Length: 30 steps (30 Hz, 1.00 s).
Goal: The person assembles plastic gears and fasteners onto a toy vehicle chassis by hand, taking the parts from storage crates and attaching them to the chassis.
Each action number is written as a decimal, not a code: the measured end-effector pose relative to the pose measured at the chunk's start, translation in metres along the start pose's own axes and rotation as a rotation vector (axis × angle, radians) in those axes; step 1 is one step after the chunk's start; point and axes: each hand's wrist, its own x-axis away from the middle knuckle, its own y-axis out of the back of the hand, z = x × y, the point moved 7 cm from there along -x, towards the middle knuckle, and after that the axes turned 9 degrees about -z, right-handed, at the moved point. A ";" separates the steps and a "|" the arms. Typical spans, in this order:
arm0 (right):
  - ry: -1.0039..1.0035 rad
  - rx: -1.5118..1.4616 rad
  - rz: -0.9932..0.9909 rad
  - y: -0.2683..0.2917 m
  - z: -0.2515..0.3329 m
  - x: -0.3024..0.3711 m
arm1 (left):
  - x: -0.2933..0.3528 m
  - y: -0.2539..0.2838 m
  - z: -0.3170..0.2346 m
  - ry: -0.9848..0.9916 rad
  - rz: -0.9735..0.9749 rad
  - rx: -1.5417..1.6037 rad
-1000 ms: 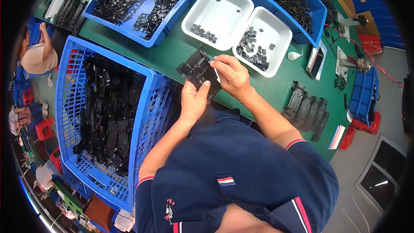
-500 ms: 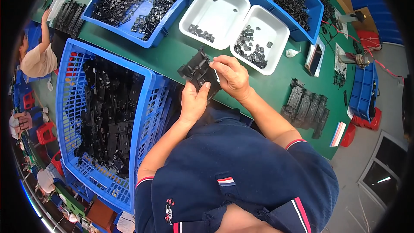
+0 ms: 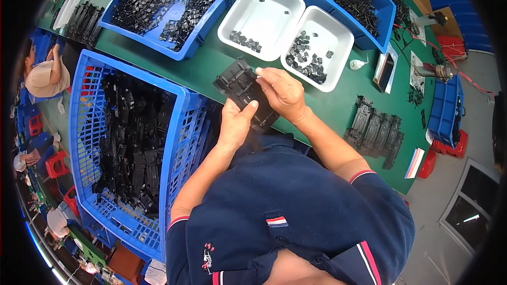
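Observation:
A black moulded plastic part (image 3: pixel 244 87), long with ridges and clips, is held tilted over the near edge of the green table. My left hand (image 3: pixel 235 124) grips its lower left side, thumb on the face. At the part's upper right edge, my right hand (image 3: pixel 285 94) has its thumb and fingertips pinched together. Whatever is in that pinch is too small to make out. Just beyond are two white trays, the left one (image 3: pixel 224 24) and the right one (image 3: pixel 346 55), each holding small black pieces.
Left of me stands a blue mesh crate (image 3: pixel 177 126) full of black parts. Blue bins (image 3: pixel 182 53) of small black pieces line the table's far side. A row of black parts (image 3: pixel 374 129) lies right, near a small white bottle (image 3: pixel 358 64). Another person (image 3: pixel 47 76) sits far left.
The black part has turned and shifted slightly left, showing more of its lower end below my right hand. My right fingertips stay at its upper edge. The far-left person's arm has come down.

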 end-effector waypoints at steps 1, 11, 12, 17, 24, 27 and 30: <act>0.000 -0.002 0.002 -0.001 -0.001 0.001 | -0.001 0.001 0.003 0.058 -0.017 0.071; -0.469 0.181 0.419 -0.050 -0.121 -0.028 | -0.006 0.013 0.000 0.280 0.020 0.246; -0.464 0.250 0.501 -0.063 -0.135 -0.027 | -0.005 0.013 -0.002 0.305 0.003 0.271; -0.284 0.583 0.753 -0.110 -0.175 -0.017 | -0.004 0.021 -0.004 0.383 -0.002 0.321; -0.250 0.574 0.829 -0.122 -0.185 -0.010 | -0.001 0.029 -0.003 0.378 -0.039 0.334; -0.340 0.460 0.745 -0.106 -0.182 -0.014 | -0.001 0.034 0.001 0.372 -0.039 0.326; -0.714 0.036 0.361 -0.075 -0.177 -0.023 | -0.003 0.034 0.003 0.375 -0.025 0.313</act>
